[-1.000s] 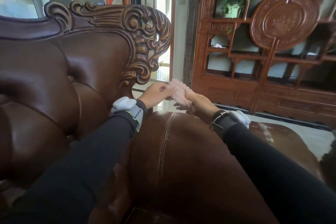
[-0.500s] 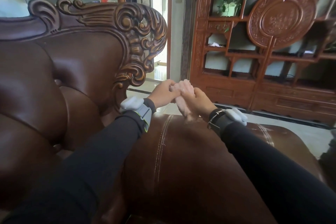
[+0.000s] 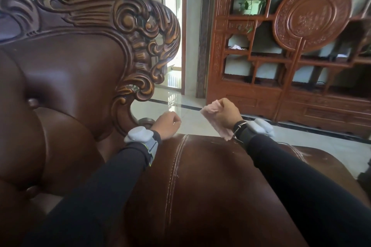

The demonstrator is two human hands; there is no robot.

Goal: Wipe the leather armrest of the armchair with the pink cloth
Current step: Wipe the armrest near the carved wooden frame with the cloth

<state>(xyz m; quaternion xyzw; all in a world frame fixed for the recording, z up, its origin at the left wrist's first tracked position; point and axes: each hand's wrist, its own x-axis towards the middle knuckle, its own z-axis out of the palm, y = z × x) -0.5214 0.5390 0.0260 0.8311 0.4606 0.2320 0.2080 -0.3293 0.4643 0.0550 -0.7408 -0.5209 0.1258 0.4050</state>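
- A living room with a glossy tiled floor (image 3: 192, 124) is shown; a carved wooden display cabinet (image 3: 291, 62) stands along the far wall, with a potted plant (image 3: 253, 0) on 1 of its upper shelves and a round carved medallion (image 3: 313, 12) on its front.
- The brown leather armrest (image 3: 200, 186) of the armchair fills the foreground, with a stitched seam running along its top; the tufted backrest (image 3: 66, 90) and its scrolled wooden frame (image 3: 144, 46) rise to the left.
- The pink cloth (image 3: 213, 120) is gripped in the right hand (image 3: 226, 115), which is closed into a fist around it; the cloth hangs down from the fist, its lower corner ending just above the far end of the armrest, and contact with the leather cannot be confirmed.
- The left hand (image 3: 166, 124) is loosely curled and nothing is held in it; it is positioned over the inner far edge of the armrest.
- Half a second earlier, both hands were pressed together around the cloth; they have since been drawn apart, and the cloth has been left with the right hand alone.
- A grey wrist device (image 3: 140, 134) is worn on the left wrist, and a second grey device (image 3: 261, 127) with a black strap on the right; black sleeves (image 3: 301, 186) cover both arms.
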